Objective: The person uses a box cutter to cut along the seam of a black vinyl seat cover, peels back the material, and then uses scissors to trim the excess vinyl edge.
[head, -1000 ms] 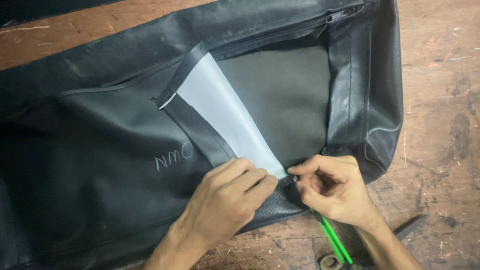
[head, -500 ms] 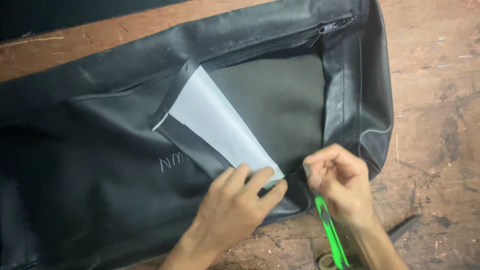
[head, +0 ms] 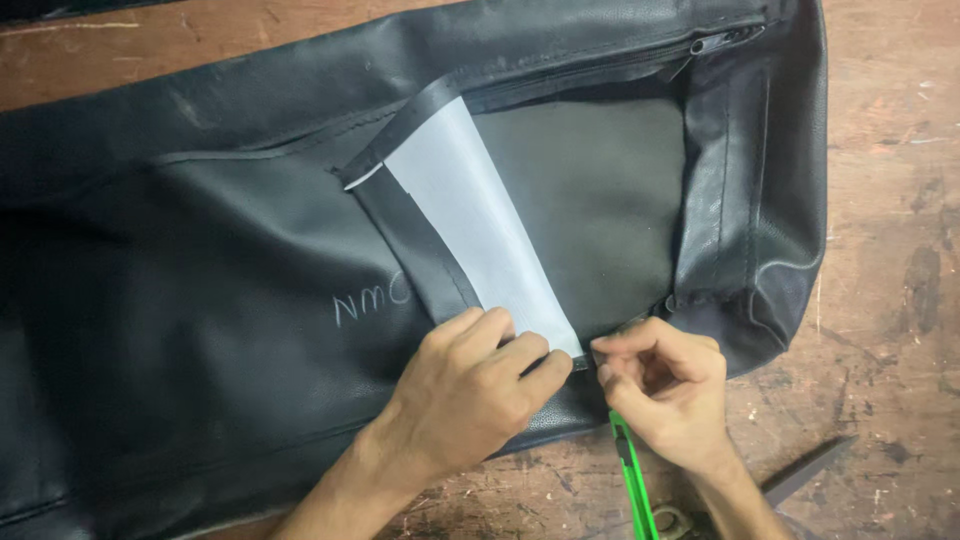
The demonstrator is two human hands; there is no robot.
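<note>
Head view shows the right hand lower along the cover's near edge than half a second ago, more of its green knife now visible. The black leather cover, grained and stitched, lies on the worn wooden table; its cut flap folds back, pale and smooth underneath. The left hand presses flat, fingers together, on the flap's tip. The right hand curls closed around the knife beside it.

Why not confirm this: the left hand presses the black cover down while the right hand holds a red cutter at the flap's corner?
Not red. The head view shows the cutter is green. The rest stands: left hand presses on the cover, right hand works at the flap corner.
</note>
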